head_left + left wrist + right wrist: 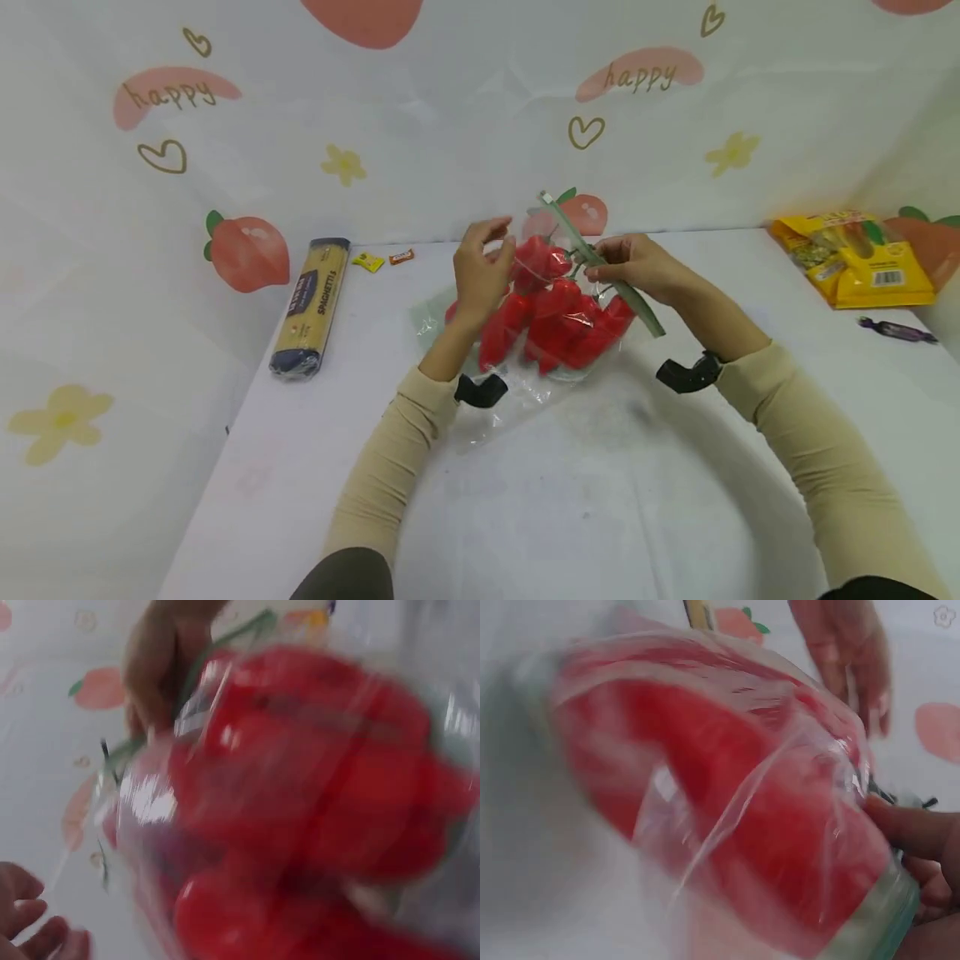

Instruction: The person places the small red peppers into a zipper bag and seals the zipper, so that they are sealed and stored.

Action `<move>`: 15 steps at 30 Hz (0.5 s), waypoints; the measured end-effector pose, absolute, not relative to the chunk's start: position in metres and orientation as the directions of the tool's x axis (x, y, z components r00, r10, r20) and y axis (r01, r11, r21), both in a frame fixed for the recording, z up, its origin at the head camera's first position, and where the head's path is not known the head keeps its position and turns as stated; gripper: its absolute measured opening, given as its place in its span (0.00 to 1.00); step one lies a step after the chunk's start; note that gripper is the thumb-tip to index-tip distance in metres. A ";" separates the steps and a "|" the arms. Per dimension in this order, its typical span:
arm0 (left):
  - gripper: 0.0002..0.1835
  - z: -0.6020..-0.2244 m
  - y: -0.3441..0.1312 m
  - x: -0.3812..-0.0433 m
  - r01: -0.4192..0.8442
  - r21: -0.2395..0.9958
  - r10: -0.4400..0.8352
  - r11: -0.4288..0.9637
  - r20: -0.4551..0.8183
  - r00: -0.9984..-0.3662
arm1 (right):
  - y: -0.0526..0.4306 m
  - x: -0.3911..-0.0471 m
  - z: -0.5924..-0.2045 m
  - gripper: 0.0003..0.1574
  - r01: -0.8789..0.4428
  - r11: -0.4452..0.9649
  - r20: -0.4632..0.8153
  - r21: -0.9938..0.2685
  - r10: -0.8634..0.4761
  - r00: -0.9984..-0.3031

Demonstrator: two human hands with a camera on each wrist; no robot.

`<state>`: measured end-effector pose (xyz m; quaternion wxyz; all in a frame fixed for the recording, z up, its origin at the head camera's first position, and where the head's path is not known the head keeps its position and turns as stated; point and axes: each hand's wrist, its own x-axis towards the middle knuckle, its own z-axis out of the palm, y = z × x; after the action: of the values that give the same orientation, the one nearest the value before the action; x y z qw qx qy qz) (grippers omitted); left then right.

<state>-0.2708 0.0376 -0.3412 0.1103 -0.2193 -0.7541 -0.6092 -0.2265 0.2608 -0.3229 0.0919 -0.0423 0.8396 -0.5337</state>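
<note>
A clear zip bag [495,417] with a green zip strip [637,304] holds several red peppers [555,321] with dark green stems. My right hand [637,262] pinches the bag's top edge at the strip between thumb and fingers; in the right wrist view the thumb [911,825] lies against the plastic. My left hand [480,271] is raised at the bag's left side, fingers loosely bent. In the left wrist view its fingers [49,937] stand apart from the bag and hold nothing. Both wrist views are blurred.
A spaghetti pack [311,308] lies at the left, with a yellow wrapped candy [368,262] and an orange one [402,257] beside it. To the right are a yellow snack bag [862,258] and a purple wrapped candy [897,330]. A printed cloth wall [450,125] rises behind the table.
</note>
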 end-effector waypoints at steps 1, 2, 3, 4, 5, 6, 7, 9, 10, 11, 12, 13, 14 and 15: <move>0.20 -0.335 0.036 -0.279 0.446 0.878 0.231 0.177 0.403 -0.886 | 0.262 -0.228 -0.313 0.11 -0.005 0.465 -0.091 -0.886 -0.184 -0.979; 0.24 -0.329 0.034 -0.286 0.420 0.891 0.277 0.171 0.366 -0.888 | 0.262 -0.229 -0.304 0.12 -0.026 0.500 -0.082 -0.866 -0.192 -0.978; 0.27 -0.324 0.033 -0.293 0.398 0.903 0.329 0.165 0.330 -0.885 | 0.262 -0.230 -0.295 0.12 -0.043 0.534 -0.077 -0.845 -0.200 -0.977; 0.28 -0.320 0.033 -0.299 0.372 0.917 0.368 0.145 0.299 -0.880 | 0.262 -0.230 -0.286 0.13 -0.056 0.564 -0.074 -0.824 -0.205 -0.976; 0.29 -0.316 0.033 -0.304 0.356 0.928 0.392 0.114 0.287 -0.874 | 0.262 -0.231 -0.277 0.14 -0.070 0.589 -0.067 -0.805 -0.207 -0.976; 0.29 -0.312 0.033 -0.307 0.349 0.934 0.400 0.072 0.293 -0.868 | 0.261 -0.232 -0.269 0.15 -0.084 0.612 -0.055 -0.786 -0.205 -0.977; 0.27 -0.308 0.033 -0.310 0.351 0.936 0.387 0.013 0.319 -0.865 | 0.261 -0.232 -0.260 0.16 -0.099 0.635 -0.041 -0.767 -0.203 -0.978; 0.22 -0.300 0.032 -0.312 0.361 0.928 0.318 -0.092 0.371 -0.873 | 0.262 -0.232 -0.244 0.19 -0.119 0.665 -0.009 -0.737 -0.187 -0.982; 0.19 -0.297 0.031 -0.312 0.374 0.916 0.268 -0.146 0.401 -0.876 | 0.262 -0.231 -0.237 0.20 -0.128 0.670 0.011 -0.731 -0.176 -0.984; 0.16 -0.293 0.030 -0.311 0.391 0.901 0.219 -0.191 0.427 -0.877 | 0.263 -0.230 -0.229 0.20 -0.141 0.675 0.038 -0.724 -0.166 -0.985; 0.13 -0.290 0.028 -0.310 0.404 0.885 0.173 -0.230 0.446 -0.878 | 0.263 -0.229 -0.221 0.20 -0.152 0.674 0.064 -0.723 -0.154 -0.986; 0.11 -0.285 0.026 -0.309 0.414 0.872 0.136 -0.262 0.458 -0.878 | 0.263 -0.227 -0.213 0.19 -0.158 0.671 0.084 -0.725 -0.142 -0.986; 0.08 -0.281 0.023 -0.307 0.424 0.859 0.112 -0.286 0.469 -0.876 | 0.263 -0.225 -0.206 0.18 -0.173 0.667 0.109 -0.725 -0.136 -0.985; 0.07 -0.277 0.021 -0.305 0.438 0.845 0.095 -0.307 0.485 -0.869 | 0.263 -0.224 -0.199 0.17 -0.192 0.661 0.136 -0.725 -0.135 -0.981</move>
<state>-0.3046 0.0211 -0.2773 0.1109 -0.2305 -0.5783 -0.7747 -0.2235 0.2630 -0.1993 -0.0352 -0.0899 0.9108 -0.4015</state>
